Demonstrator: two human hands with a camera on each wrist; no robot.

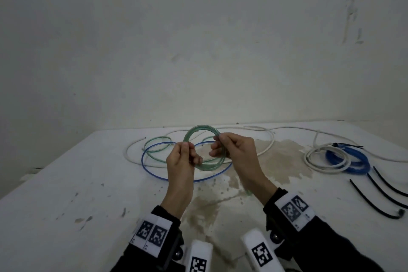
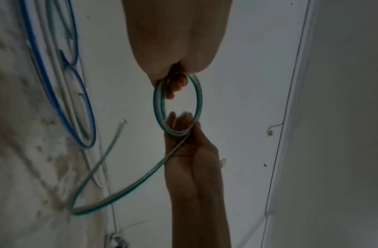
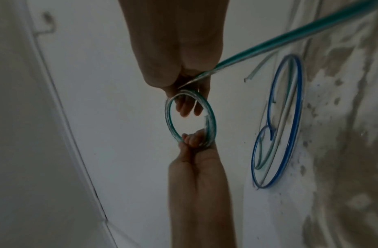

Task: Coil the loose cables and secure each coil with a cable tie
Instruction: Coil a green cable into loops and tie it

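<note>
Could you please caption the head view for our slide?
Both hands, left and right, hold a green cable coil.

Your left hand and right hand sit mid-frame, fingers curled, each gripping one side of the same green cable coil.

Seen from head height, the wide head camera looks forward and down across the white bench toward a bare wall, both hands in mid-frame. The left wrist camera sits close behind the left hand, facing along it from the top of the frame; the right wrist camera does likewise behind the right hand. All three views share the green coil and each shows both hands.
</note>
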